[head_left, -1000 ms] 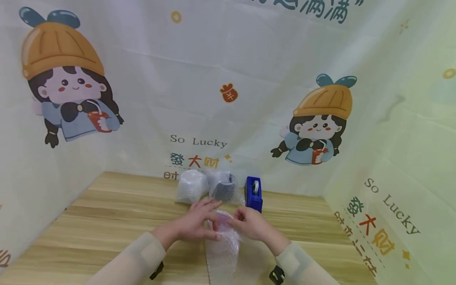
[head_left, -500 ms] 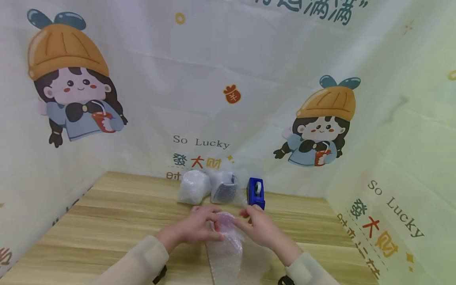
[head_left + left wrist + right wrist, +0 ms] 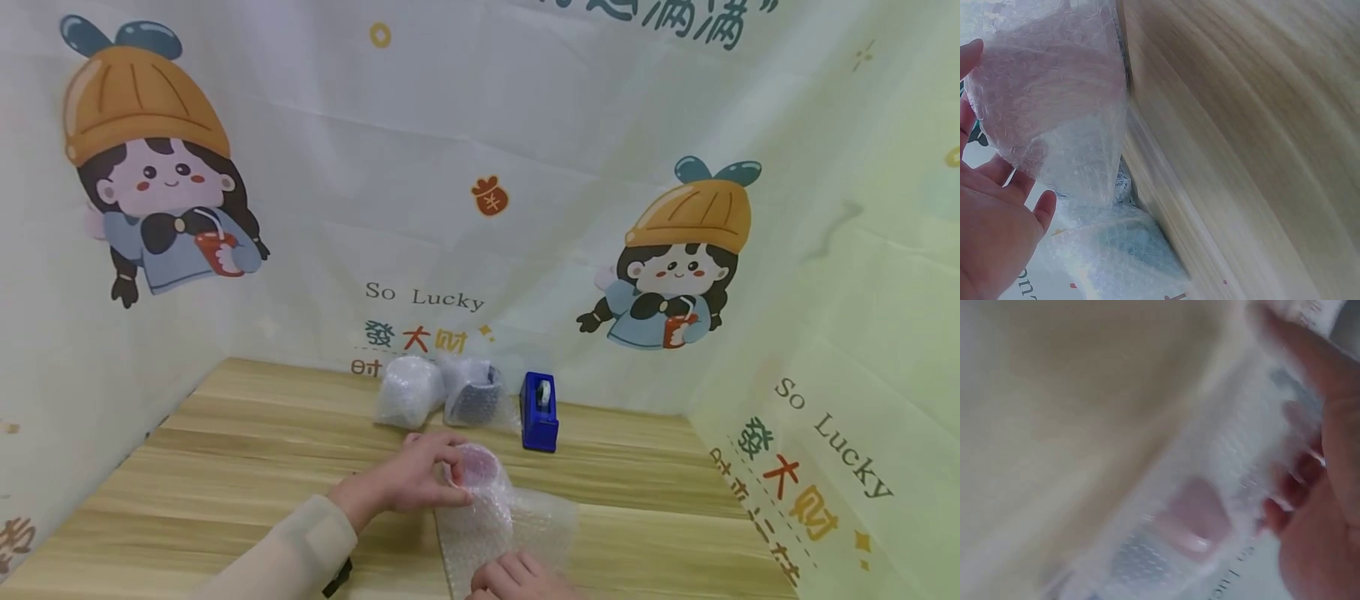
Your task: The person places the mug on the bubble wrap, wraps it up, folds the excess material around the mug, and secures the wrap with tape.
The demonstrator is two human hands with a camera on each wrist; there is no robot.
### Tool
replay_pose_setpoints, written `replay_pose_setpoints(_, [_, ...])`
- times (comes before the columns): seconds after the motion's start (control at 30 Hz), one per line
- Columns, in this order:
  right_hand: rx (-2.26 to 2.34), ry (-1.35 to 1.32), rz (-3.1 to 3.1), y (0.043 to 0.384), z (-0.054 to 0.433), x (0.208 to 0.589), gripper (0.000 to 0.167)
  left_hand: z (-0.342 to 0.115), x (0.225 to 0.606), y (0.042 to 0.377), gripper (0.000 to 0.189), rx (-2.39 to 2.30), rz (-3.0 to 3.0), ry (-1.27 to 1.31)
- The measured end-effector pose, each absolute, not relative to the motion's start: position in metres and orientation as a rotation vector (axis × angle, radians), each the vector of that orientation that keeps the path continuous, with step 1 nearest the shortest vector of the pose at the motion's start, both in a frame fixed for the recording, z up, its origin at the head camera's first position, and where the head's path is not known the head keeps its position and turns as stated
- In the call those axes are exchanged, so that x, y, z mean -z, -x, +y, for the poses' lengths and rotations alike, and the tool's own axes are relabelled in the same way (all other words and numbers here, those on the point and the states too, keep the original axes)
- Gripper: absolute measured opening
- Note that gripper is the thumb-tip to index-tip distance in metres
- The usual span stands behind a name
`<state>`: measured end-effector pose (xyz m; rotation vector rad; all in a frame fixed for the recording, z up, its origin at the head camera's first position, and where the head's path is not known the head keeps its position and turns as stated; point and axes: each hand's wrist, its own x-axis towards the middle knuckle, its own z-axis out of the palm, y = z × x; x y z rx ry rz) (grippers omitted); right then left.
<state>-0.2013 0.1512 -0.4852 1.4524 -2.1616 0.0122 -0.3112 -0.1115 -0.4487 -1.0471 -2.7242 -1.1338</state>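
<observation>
A pink, rounded, cup-like thing (image 3: 477, 468) wrapped in bubble wrap lies at the table's middle, its exact kind blurred by the wrap. My left hand (image 3: 411, 477) holds its left side, thumb on the near side and fingers round the far side; the left wrist view shows this pink bundle (image 3: 1054, 87) close up. From it a strip of bubble wrap (image 3: 474, 533) runs toward me, with a loose flap spreading right. Over the strip's near end is my right hand (image 3: 521, 577), fingers loosely bent. In the blurred right wrist view its thumb stands apart from the fingers.
Behind the bundle stand two more bubble-wrapped things, a whitish one (image 3: 408, 392) and a dark grey one (image 3: 476, 398). A blue tape dispenser (image 3: 538, 417) stands to their right. A printed cloth (image 3: 420, 208) hangs along the wooden table's (image 3: 247, 450) back and sides.
My right hand has left the pink bundle's right side and moved down toward me, over the strip's near end. The left hand keeps its hold.
</observation>
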Motion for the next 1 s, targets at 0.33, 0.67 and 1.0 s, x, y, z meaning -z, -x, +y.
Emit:
replay_pose_setpoints(0.33, [0.168,-1.461,-1.873,0.211,0.150,0.496,0.019,-0.111,0.449,0.311,0.030,1.146,-2.705,1.051])
replay_pose_setpoints(0.67, [0.137,-1.603,-1.696,0.227,0.151,0.491,0.005,-0.111,0.449,0.314,0.030,1.154,-2.714,1.037])
replay_pose_setpoints(1.0, [-0.252,-1.503,-1.916,0.232,0.137,0.427,0.020,-0.113,0.451,0.315,0.029,1.156,-2.722,1.054])
